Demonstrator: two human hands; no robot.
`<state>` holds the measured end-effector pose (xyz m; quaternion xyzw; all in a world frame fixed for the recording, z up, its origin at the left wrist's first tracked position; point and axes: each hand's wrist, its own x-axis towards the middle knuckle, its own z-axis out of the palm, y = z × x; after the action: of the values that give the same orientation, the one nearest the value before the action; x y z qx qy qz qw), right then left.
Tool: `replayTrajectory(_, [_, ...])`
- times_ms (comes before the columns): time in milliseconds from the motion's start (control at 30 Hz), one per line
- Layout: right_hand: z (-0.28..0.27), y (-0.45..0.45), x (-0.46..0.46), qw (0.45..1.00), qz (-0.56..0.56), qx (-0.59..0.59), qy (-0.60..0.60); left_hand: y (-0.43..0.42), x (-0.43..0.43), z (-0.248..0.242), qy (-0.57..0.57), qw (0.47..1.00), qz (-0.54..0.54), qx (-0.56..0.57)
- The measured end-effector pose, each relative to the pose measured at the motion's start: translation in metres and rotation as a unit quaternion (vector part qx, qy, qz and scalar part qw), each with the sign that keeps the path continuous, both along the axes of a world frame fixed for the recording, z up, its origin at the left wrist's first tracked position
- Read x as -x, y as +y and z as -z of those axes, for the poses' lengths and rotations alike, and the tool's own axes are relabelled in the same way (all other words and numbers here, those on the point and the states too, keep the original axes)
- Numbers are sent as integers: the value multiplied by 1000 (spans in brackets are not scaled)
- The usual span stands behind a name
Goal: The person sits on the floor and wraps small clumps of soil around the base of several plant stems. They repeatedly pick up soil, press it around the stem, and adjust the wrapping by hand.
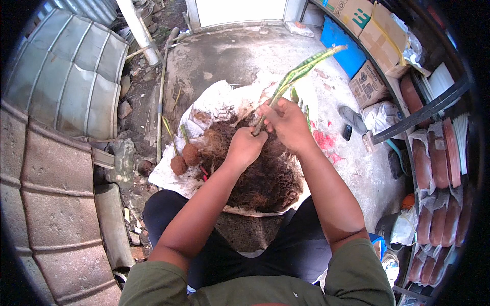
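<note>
A variegated snake plant leaf (294,76) slants up and to the right above the sack. My left hand (247,147) is closed around its lower end. Higher on the stalk, my right hand (289,124) grips it with thumb and fingers. Beneath both hands lies a heap of dark brown coconut fibre (264,179) on a white woven sack (203,99). Left of my left hand sit two round brown fibre balls, one nearer (178,165) and one beside it (191,154), each with a green shoot. More leaves (294,95) show behind my right hand, partly hidden.
Red plastic string (325,140) lies on the concrete floor at right, near a dark small object (347,132) and a grey clog (353,119). A rack with cardboard boxes (383,34) and brown planters (436,160) lines the right. Roof tiles (61,214) and a bamboo pole (160,107) are at left.
</note>
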<state>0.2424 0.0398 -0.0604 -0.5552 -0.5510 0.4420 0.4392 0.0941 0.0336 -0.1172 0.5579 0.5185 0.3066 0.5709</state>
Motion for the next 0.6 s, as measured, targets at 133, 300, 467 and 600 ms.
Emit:
replayTrajectory(133, [-6,1,-5,1000,-7,-8,12,1,3,-12,-149,984,31,96])
replayTrajectory(300, [-17,-2,-8,996,-38,50,64,-2,4,-36,-210,956,39,198])
replayTrajectory(467, [-20,-4,1,996,-48,58,55,-2,4,-21,-186,967,54,168])
replayTrajectory(600, [-11,-4,3,996,-55,45,63,-7,-2,-14,-158,981,2,112])
